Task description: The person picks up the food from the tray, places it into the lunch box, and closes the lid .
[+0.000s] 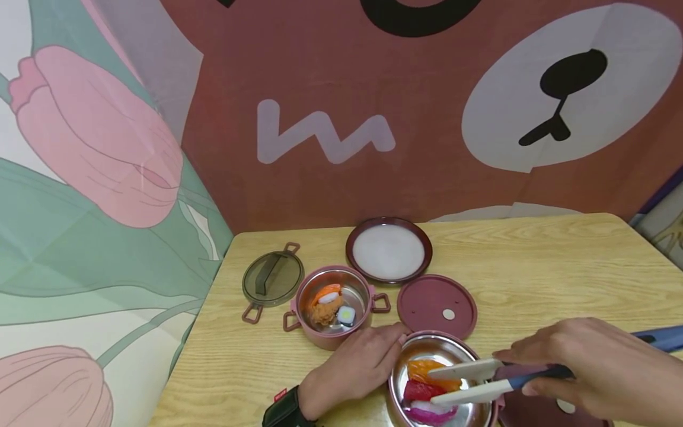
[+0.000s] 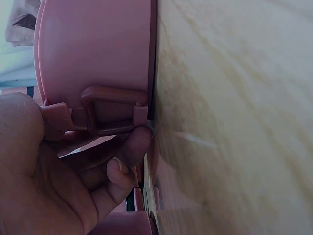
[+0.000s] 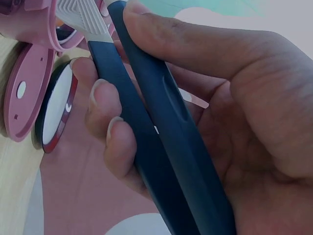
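My left hand [image 1: 365,362] grips the near pink pot [image 2: 98,54] at its side, with fingers curled by its loop handle [image 2: 115,94]. In my right hand [image 1: 581,365] I hold tongs [image 3: 129,93] with dark blue handles and pale tips. The tips are spread apart inside the near pot, over the food pieces. An orange piece [image 1: 418,367], a red piece [image 1: 418,389] and a white-and-magenta piece [image 1: 427,415] lie in it. The tips overlap the orange and red pieces in the head view.
Behind my left hand stands another pink pot [image 1: 333,341], holding a brown fried-looking piece [image 1: 326,311], an orange-and-white piece [image 1: 326,292] and a small roll [image 1: 345,315]. A glass lid [image 1: 288,284], a brown-rimmed white plate [image 1: 389,252] and a maroon lid [image 1: 427,302] lie around it. Another maroon lid [image 1: 525,409] lies under the tongs.
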Demonstrator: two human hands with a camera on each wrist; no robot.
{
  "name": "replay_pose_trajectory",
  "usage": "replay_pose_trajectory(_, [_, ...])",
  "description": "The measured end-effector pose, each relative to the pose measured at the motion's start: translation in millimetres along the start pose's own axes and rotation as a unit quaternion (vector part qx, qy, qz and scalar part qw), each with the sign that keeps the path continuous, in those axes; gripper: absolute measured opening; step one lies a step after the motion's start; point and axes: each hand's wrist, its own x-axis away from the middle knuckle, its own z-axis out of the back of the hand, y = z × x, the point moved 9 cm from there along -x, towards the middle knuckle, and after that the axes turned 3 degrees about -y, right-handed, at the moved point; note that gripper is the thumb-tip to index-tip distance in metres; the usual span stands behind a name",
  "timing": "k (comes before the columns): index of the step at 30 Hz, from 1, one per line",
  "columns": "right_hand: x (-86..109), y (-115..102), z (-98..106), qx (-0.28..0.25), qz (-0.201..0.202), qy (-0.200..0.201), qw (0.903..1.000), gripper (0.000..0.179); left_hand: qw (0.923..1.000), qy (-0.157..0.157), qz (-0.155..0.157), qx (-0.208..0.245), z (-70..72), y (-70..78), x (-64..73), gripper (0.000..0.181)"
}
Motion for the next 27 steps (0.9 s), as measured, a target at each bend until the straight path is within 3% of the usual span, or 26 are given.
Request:
replay_pose_trajectory(5, [4.5, 2, 12, 0.033, 0.002, 0.029, 0.9990, 0.045, 1.0000, -0.001, 0.001, -0.001, 0.1, 0.1, -0.5, 0.030])
replay_pose_trajectory(7, [9.2, 3, 18, 0.061, 0.008, 0.058, 0.9964, 0.048, 1.0000, -0.001, 0.002, -0.002, 0.4, 0.4, -0.6, 0.031])
replay_pose_trajectory(9, [15.0, 2, 26, 0.094, 0.022, 0.096, 0.9907, 0.050, 1.0000, -0.002, 0.004, -0.002, 0.4, 0.5, -0.6, 0.031])
replay_pose_trajectory(14, [27.9, -4, 46, 0.152, 0.068, 0.207, 0.9640, 0.049, 0.9999, -0.007, 0.010, -0.001, 0.0, -0.4, 0.4, 0.036])
replay_pose_trajectory(18, [30.0, -6, 58, 0.147, 0.078, 0.258, 0.9518, 0.056, 0.9999, -0.008, 0.012, 0.001, 0.6, -0.8, 0.6, 0.037])
replay_pose_trajectory(27, [21.6, -7, 74, 0.101, 0.067, 0.306, 0.9443, 0.056, 0.9998, -0.014, 0.011, 0.007, -1.7, -1.0, 0.3, 0.034])
